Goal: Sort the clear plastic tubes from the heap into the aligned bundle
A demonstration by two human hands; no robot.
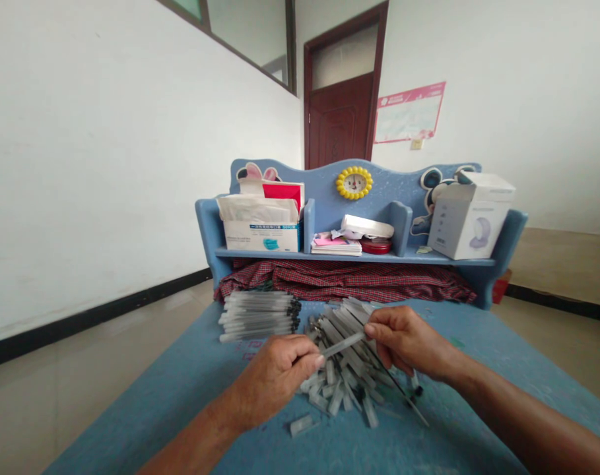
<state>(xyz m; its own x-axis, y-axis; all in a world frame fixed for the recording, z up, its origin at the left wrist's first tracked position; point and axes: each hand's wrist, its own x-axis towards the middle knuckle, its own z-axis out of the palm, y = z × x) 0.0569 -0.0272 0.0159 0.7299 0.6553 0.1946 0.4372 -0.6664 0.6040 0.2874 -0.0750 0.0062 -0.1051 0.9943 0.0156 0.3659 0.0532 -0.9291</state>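
My left hand [280, 371] pinches one end of a translucent plastic tube [344, 344]. At its other end, the thumb and fingers of my right hand [404, 338] are closed on the same tube. It slants up to the right above a loose pile of similar clear tubes [352, 373], long and short. From below my right hand a thin dark rod [403, 394] points toward me; whether my fingers touch it is hidden. Behind my left hand lies a neat stack of tubes with black ends [257, 315].
A short clear piece [302, 425] lies near me on the blue table [359, 448]. At the back, folded checked cloth [339, 280] lies under a blue shelf [260, 253]. The shelf holds a mask box [260, 234], papers [335, 248] and a white carton [470, 221].
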